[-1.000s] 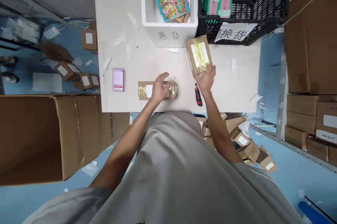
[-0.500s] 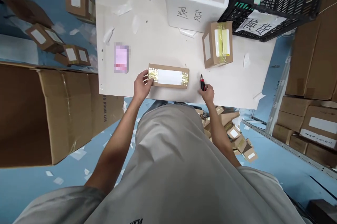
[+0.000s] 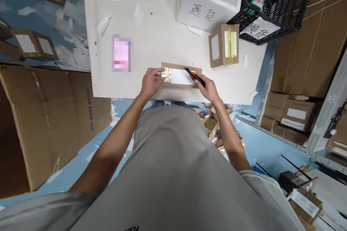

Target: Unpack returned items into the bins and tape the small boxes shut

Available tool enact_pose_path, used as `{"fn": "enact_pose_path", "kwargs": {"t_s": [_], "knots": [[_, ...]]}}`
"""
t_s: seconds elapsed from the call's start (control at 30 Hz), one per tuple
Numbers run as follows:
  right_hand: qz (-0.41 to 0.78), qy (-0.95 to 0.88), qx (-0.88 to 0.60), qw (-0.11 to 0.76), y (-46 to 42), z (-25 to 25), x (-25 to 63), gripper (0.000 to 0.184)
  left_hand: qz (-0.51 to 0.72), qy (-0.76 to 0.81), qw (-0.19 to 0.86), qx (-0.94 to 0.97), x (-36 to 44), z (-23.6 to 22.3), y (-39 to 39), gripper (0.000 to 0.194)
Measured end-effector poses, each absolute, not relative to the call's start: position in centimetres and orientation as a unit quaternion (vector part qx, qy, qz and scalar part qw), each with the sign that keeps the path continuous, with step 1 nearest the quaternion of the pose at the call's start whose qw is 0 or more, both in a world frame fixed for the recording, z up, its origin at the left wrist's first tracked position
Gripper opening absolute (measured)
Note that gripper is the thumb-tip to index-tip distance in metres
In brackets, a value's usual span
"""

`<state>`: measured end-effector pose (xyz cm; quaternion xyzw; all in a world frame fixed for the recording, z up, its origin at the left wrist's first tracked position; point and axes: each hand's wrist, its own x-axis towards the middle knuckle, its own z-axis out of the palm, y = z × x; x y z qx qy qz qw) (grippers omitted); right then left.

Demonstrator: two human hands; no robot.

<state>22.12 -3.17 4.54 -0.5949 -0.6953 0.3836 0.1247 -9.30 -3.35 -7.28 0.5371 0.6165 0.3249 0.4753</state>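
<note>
A flat brown cardboard parcel with a white label and shiny tape lies near the front edge of the white table. My left hand grips its left end, fingers curled over the taped edge. My right hand is closed on a red and black utility knife, whose tip rests over the parcel's label. A second, taller taped parcel stands upright further back on the right.
A white foam box with colourful booklets and a black plastic crate with a paper sign stand at the back. A blurred pink item lies on the left. Paper scraps dot the table. Large cartons flank both sides; small boxes litter the blue floor.
My right hand picked the knife up off the table and brought it over the flat parcel. My left hand stayed at the parcel's left end. The view shifted left.
</note>
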Motion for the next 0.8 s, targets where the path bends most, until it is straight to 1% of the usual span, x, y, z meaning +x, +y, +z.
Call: {"fn": "enact_pose_path", "kwargs": {"t_s": [0.1,0.2,0.27,0.33,0.47,0.63,0.8], "knots": [[0.318,-0.768,-0.555,-0.004,-2.3,6.3,18.7,0.054,0.327,0.603,0.492,0.535,-9.5,-7.6,-3.0,0.043],[0.253,-0.796,-0.533,-0.138,-1.3,7.6,15.2,0.052,0.330,0.592,0.509,0.531,-9.6,-7.9,-2.7,0.045],[0.218,-0.804,-0.513,-0.206,-0.7,8.3,13.3,0.052,0.333,0.586,0.521,0.523,-9.6,-8.2,-2.5,0.046],[0.195,-0.808,-0.494,-0.254,-0.1,8.8,11.9,0.052,0.339,0.581,0.534,0.513,-9.6,-8.5,-2.5,0.047],[0.166,-0.803,-0.484,-0.305,0.6,9.0,10.6,0.050,0.352,0.569,0.549,0.501,-9.5,-8.8,-2.5,0.046],[0.149,-0.803,-0.481,-0.318,0.8,8.9,10.1,0.049,0.345,0.566,0.550,0.508,-9.5,-8.8,-2.5,0.045],[0.150,-0.804,-0.470,-0.331,1.1,9.4,9.5,0.045,0.345,0.569,0.556,0.499,-9.4,-8.6,-2.3,0.042]]}}
